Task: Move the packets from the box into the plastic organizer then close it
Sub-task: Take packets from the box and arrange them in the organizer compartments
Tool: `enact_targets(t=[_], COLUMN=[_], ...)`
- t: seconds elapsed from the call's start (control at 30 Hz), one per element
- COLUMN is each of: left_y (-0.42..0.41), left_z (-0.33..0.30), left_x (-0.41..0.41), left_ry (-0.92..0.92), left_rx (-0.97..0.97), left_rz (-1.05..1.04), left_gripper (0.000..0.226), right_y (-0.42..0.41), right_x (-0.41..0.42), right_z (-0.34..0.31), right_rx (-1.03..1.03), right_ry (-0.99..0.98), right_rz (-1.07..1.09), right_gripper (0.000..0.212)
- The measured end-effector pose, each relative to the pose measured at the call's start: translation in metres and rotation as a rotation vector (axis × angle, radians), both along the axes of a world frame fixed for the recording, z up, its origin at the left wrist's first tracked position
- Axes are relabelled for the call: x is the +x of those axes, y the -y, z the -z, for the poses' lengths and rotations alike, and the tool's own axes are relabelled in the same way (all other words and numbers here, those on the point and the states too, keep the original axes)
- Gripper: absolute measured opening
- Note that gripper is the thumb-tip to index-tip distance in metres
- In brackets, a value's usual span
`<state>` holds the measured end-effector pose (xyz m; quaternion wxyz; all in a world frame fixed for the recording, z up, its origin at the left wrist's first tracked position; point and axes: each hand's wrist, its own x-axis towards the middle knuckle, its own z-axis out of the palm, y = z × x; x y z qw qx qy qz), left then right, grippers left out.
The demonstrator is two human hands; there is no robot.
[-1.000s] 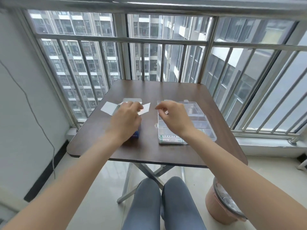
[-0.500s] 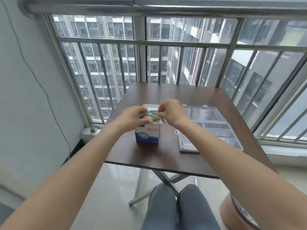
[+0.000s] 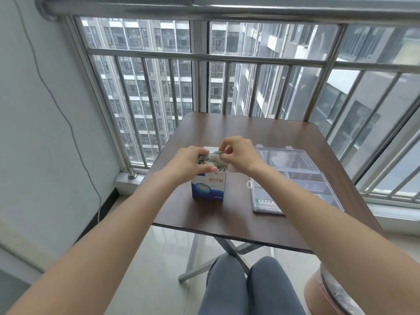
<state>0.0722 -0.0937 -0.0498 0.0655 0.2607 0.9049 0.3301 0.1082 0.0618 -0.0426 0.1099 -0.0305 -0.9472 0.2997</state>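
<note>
The right hand [image 3: 238, 155] is pinching a packet [image 3: 216, 153] at the open top of the box [image 3: 209, 186], fingers curled over it; the left hand [image 3: 188, 163] is gripping the box's upper left side, thumb lying across the front; the packets [image 3: 210, 163] are sitting crammed in the opening, their direction too blurred to tell; the box is standing upright, long axis vertical, near the left part of the table [image 3: 250, 130]; the plastic organizer [image 3: 297, 180] is lying flat to the right, apart from the box, long axis running near to far.
</note>
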Motion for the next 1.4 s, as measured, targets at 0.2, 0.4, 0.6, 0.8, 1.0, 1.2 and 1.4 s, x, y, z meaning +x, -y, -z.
enact_targets(t=[0.2,0.4,0.6,0.8,1.0,1.2,1.4], left_y=[0.000,-0.001,-0.001,-0.024,-0.055,-0.081,-0.107], left_z=[-0.002,-0.001,0.000,-0.024,-0.026,-0.010,0.010], left_x=[0.003,0.002,0.005,0.022,0.048,0.068,0.085], left_ry=[-0.047,-0.038,-0.025,-0.237,0.263,0.504,0.566], left_rx=[-0.043,-0.051,-0.057,0.138,0.392,0.545,0.690], left_rz=[0.013,0.003,-0.003,-0.013,0.213,0.224,0.078], left_gripper=[0.056,0.055,0.056,0.054,0.030,0.023,0.009], right_y=[0.003,-0.005,-0.016,-0.032,-0.053,-0.079,-0.107], right_x=[-0.001,-0.002,0.012,0.035,0.069,0.100,0.118], right_z=[-0.002,-0.001,-0.013,-0.020,-0.012,-0.002,0.013], right_rx=[0.185,-0.061,-0.707,-0.845,-1.107,-1.045,-0.907], right_ry=[0.081,-0.037,-0.158,-0.144,-0.162,-0.124,-0.109], right_rz=[-0.103,0.032,0.164,0.175,0.038,0.131,0.255], right_gripper=[0.007,0.005,0.006,0.003,0.013,0.009,0.021])
